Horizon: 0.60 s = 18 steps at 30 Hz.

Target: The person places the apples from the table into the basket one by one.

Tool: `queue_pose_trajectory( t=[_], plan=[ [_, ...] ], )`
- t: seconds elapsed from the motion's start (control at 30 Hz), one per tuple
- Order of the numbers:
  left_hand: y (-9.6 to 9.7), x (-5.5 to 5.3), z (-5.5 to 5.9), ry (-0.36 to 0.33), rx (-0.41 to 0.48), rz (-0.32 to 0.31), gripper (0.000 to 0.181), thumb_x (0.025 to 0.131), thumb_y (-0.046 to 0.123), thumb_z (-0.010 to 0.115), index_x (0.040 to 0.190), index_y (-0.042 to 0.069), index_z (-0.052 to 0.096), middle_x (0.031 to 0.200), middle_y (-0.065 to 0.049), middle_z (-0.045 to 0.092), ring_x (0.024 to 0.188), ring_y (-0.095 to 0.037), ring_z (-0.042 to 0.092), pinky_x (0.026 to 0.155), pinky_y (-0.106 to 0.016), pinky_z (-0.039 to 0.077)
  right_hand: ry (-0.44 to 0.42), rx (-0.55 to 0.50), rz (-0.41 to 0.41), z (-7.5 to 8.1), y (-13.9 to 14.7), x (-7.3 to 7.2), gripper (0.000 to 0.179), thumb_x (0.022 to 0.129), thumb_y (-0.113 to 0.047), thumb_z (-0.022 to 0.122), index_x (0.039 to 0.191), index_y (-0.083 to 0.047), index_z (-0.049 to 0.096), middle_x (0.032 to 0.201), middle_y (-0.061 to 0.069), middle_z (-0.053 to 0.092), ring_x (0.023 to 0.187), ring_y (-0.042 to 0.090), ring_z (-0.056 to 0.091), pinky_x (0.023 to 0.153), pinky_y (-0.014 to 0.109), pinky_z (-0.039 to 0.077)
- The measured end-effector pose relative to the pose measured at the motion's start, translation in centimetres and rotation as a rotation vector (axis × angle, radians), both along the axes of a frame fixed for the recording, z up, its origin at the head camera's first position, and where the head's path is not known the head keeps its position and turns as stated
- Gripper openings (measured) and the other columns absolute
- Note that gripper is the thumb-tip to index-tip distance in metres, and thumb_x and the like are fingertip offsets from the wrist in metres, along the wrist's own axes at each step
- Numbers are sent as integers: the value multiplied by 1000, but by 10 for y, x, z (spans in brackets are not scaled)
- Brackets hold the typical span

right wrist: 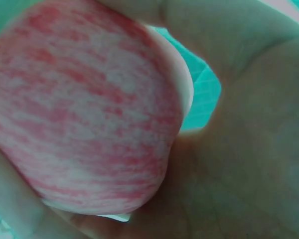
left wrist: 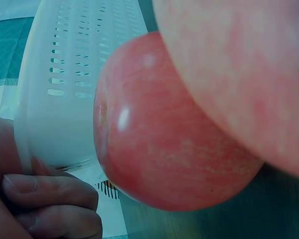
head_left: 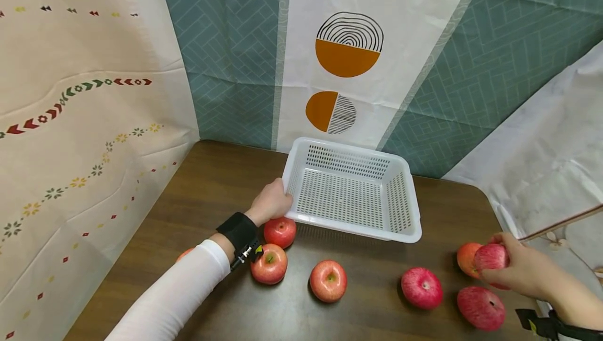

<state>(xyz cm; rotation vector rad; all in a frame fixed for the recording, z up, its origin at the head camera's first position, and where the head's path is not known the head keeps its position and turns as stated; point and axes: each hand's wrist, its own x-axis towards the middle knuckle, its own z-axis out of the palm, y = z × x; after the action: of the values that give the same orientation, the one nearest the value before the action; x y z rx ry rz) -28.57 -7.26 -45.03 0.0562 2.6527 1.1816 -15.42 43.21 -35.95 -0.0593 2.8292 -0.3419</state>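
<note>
Nearest, along the bottom of the head view, runs a dark brown wooden table (head_left: pixel 372 315) with a soft sheen, a white sleeve (head_left: pixel 174 288) crossing it from the lower left. At the lower right lie a dark-red apple (head_left: pixel 481 307) and a crimson apple (head_left: pixel 421 287); a paler apple (head_left: pixel 328 281) sits at lower centre, with a yellowish-red apple (head_left: pixel 269 263) to its left. Beyond, in the middle of the frame, stands a white slotted basket (head_left: pixel 353 229). A cream patterned cloth (head_left: pixel 85 158) hangs at the left, a teal and white cloth (head_left: pixel 231 69) across the top, and a pale cloth (head_left: pixel 551 158) at the right.

At the right edge, the right hand (head_left: pixel 523 268) holds a streaked apple (head_left: pixel 491 256) between thumb and fingers, just beside an orange-red apple (head_left: pixel 467 259). The left hand (head_left: pixel 270 202) grips the basket's left edge near its front corner, a small red apple (head_left: pixel 280 232) just below it.

The left wrist view adds the curled fingers (left wrist: pixel 50 191) at lower left and the basket's outer wall, hidden from above. The right wrist view shows the streaked apple's mottled skin filling the left, against the palm at right.
</note>
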Motion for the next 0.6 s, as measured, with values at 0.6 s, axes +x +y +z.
queue_pose_trajectory(
  t=[0.6],
  plan=[
    [-1,2,2,30,-72,-2,40,101,18,59,133,-6,53,112,-18,67,92,-29,65,76,-43,53,156,-126,200,17,-97,-101,74,79,-29,89,133,3,49,109,19,65,93,33,64,72,42,58]
  ],
)
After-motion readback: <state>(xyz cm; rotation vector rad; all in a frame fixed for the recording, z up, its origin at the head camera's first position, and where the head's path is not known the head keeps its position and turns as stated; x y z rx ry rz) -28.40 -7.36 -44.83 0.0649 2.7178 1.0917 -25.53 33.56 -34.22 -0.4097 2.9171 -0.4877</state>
